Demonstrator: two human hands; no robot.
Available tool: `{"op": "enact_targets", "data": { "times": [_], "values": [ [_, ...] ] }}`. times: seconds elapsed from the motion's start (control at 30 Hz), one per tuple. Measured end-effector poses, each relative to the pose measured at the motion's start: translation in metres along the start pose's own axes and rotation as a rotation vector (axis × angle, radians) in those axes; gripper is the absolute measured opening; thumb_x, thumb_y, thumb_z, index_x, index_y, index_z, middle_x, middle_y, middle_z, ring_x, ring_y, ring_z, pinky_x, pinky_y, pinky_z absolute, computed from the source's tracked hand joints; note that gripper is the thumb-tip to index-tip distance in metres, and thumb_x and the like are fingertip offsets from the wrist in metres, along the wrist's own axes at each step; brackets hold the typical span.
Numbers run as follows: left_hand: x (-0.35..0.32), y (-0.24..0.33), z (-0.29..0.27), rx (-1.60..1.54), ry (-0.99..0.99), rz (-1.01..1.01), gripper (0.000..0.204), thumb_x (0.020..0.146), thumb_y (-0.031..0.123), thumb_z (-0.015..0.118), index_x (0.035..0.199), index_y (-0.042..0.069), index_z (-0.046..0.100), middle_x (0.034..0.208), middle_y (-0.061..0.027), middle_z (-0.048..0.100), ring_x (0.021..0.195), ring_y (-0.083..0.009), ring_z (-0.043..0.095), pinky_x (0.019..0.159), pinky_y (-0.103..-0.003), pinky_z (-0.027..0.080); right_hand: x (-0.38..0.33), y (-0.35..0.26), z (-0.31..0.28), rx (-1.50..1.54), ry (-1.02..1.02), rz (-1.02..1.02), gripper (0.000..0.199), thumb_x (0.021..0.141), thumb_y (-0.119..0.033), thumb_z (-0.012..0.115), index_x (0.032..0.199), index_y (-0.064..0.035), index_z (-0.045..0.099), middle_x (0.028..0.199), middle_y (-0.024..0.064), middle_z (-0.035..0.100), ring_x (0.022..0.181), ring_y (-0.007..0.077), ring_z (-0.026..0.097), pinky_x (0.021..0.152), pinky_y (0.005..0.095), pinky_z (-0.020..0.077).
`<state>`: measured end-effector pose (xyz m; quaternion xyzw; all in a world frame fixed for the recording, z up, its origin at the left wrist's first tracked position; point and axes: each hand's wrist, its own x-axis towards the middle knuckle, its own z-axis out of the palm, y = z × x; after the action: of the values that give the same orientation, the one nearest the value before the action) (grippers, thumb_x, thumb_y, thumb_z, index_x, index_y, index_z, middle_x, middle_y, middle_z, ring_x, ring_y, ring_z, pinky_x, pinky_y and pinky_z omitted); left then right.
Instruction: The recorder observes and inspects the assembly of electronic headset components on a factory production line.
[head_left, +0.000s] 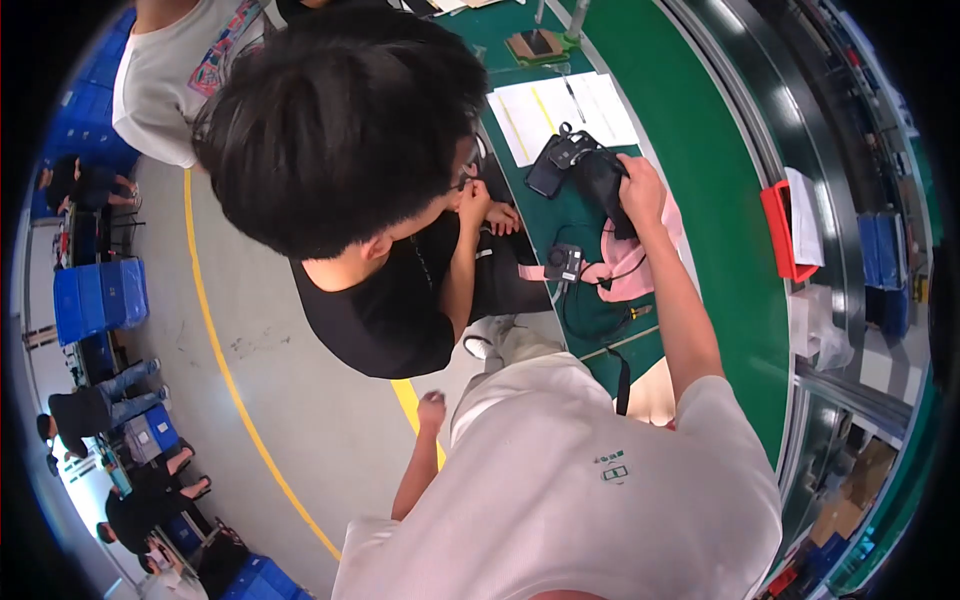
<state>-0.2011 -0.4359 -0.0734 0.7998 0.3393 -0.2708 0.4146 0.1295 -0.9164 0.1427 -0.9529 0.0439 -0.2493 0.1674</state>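
Observation:
My right hand (643, 192) reaches over the green table and is closed on a black fabric piece (603, 183). A small black camera-like device (573, 150) is at its far end; whether the two are joined I cannot tell. Next to it lies a dark phone (544, 178). Nearer to me is a pink cloth item (628, 268) with a dark cable across it and a small black device (564, 262) on its strap. My left hand (432, 410) hangs low at my side, away from the table, its fingers curled with nothing visible in them.
A person in black (370, 310) sits close at the table's left edge. White papers (520, 115) and a pen (573, 95) lie farther along. A red holder (785, 235) is at the right. Blue bins (100, 300) and other people are far left; yellow lines (215, 340) cross the floor.

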Motion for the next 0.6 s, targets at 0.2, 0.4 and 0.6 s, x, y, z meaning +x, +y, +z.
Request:
{"op": "enact_targets", "data": {
  "times": [0.2, 0.4, 0.6],
  "values": [
    [-0.005, 0.039, 0.027, 0.466, 0.038, 0.448, 0.023, 0.075, 0.022, 0.053, 0.073, 0.001, 0.062, 0.077, -0.0212, 0.061, 0.073, -0.0388, 0.058, 0.065, -0.045, 0.047, -0.007, 0.013, 0.000, -0.041, 0.052, 0.067, 0.030, 0.070, -0.003, 0.051, 0.097, -0.0109, 0.063, 0.087, 0.0094, 0.059, 0.084, 0.0293, 0.057, 0.073, 0.0378, 0.0464],
    [0.000, 0.329, 0.068, 0.127, 0.137, 1.165, 0.018, 0.078, 0.009, 0.053, 0.093, 0.000, 0.057, 0.091, -0.0167, 0.057, 0.088, -0.0347, 0.053, 0.079, -0.040, 0.043, -0.009, 0.012, -0.005, 0.036, 0.061, 0.121, 0.031, 0.070, -0.002, 0.051, 0.097, -0.0105, 0.063, 0.088, 0.0094, 0.059, 0.084, 0.0292, 0.057, 0.074, 0.0366, 0.0463],
    [0.044, 0.450, 0.111, 0.544, 0.222, 1.189, 0.041, 0.076, 0.021, 0.058, 0.112, 0.005, 0.051, 0.118, -0.0175, 0.044, 0.108, -0.0326, 0.042, 0.087, -0.042, 0.038, -0.016, 0.011, -0.016, 0.106, 0.101, 0.190, 0.032, 0.070, 0.000, 0.049, 0.098, -0.0082, 0.062, 0.088, 0.0122, 0.058, 0.082, 0.0313, 0.057, 0.073, 0.0364, 0.0454]
  ]
}}
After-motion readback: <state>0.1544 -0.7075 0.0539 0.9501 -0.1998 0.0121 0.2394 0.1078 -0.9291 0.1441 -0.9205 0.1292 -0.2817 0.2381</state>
